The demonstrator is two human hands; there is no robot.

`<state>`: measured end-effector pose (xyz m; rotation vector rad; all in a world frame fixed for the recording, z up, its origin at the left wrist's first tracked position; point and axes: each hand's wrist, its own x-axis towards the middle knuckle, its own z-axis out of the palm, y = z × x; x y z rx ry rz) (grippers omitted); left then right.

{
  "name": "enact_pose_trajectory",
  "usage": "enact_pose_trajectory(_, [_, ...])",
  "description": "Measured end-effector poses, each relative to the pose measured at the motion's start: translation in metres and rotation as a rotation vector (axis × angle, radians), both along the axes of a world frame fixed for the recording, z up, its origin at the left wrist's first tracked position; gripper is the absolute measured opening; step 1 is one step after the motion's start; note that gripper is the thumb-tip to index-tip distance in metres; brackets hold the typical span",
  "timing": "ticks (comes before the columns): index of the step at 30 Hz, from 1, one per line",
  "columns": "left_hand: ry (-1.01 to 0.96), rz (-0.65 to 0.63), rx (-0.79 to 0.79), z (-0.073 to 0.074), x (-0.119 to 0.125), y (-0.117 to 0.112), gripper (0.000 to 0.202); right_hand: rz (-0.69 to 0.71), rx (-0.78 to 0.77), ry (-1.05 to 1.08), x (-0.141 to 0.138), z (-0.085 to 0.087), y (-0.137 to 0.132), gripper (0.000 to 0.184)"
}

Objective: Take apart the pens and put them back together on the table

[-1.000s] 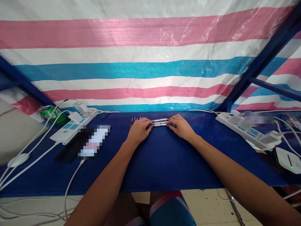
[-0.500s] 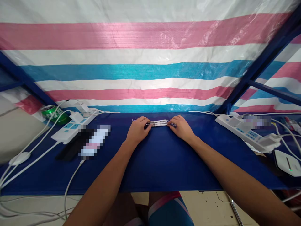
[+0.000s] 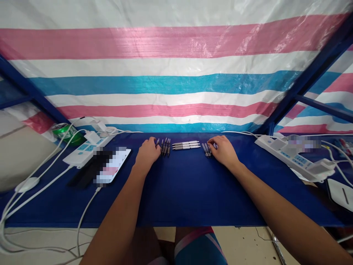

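In the middle of the blue table (image 3: 176, 198), several pens with white and dark barrels (image 3: 186, 145) lie side by side, pointing left to right. To their left, several dark pens (image 3: 165, 147) stand lengthwise in a row. My left hand (image 3: 147, 151) is closed at the left end of that row, its fingertips on the outermost pen. On the other side is a second group of grey pens (image 3: 205, 150), also lengthwise. My right hand (image 3: 223, 151) is closed at its right edge, thumb and fingers on a pen there. The fingers partly hide the pens they touch.
On the left are a white power strip (image 3: 79, 156), a green can (image 3: 68, 134) and a phone (image 3: 117, 165) on a charging cable. Another power strip (image 3: 295, 158) with plugs and a white box-shaped device (image 3: 342, 193) lie on the right. A striped sheet (image 3: 176, 84) hangs behind.
Both hands have moved outward from the ends of the middle pens, left hand to the left, right hand to the right. The pen groups on both sides now show.
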<state>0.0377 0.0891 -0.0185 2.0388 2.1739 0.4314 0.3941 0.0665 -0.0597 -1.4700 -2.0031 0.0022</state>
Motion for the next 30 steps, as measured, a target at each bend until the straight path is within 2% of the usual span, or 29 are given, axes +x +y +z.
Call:
enact_pose_trajectory(5, [-0.171,0.015,0.002,0.0,-0.006,0.005,0.047,-0.143,-0.054,-0.033,0.015,0.0,0.002,0.015])
enact_pose_trajectory(8, [-0.223,0.01,0.063,0.001,-0.009,0.006,0.037,-0.213,-0.107,-0.073,0.02,0.002,0.001,0.02])
enact_pose_trajectory(10, [-0.252,-0.025,0.159,0.004,-0.007,0.005,0.027,-0.252,-0.14,-0.13,0.021,0.003,0.0,0.022])
enact_pose_trajectory(13, [-0.359,-0.189,0.34,0.008,0.005,-0.001,0.019,-0.283,-0.18,-0.184,0.019,0.005,-0.003,0.023])
enact_pose_trajectory(15, [-0.464,-0.326,0.406,0.009,0.018,-0.005,0.02,-0.292,-0.212,-0.171,0.018,0.006,-0.004,0.024])
enact_pose_trajectory(19, [-0.521,-0.539,0.443,0.003,0.041,-0.013,0.018,-0.309,-0.269,-0.135,0.019,0.007,-0.004,0.024])
enact_pose_trajectory(25, [-0.476,-0.702,0.445,-0.007,0.058,-0.021,0.019,-0.35,-0.281,-0.147,0.028,0.007,-0.002,0.021])
enact_pose_trajectory(28, [-0.49,-0.761,0.415,-0.01,0.06,-0.022,0.02,-0.272,-0.19,-0.039,0.027,0.011,-0.002,0.02])
enact_pose_trajectory(30, [-0.489,-0.766,0.384,-0.011,0.061,-0.022,0.021,-0.108,-0.108,0.117,0.02,0.015,-0.005,0.02])
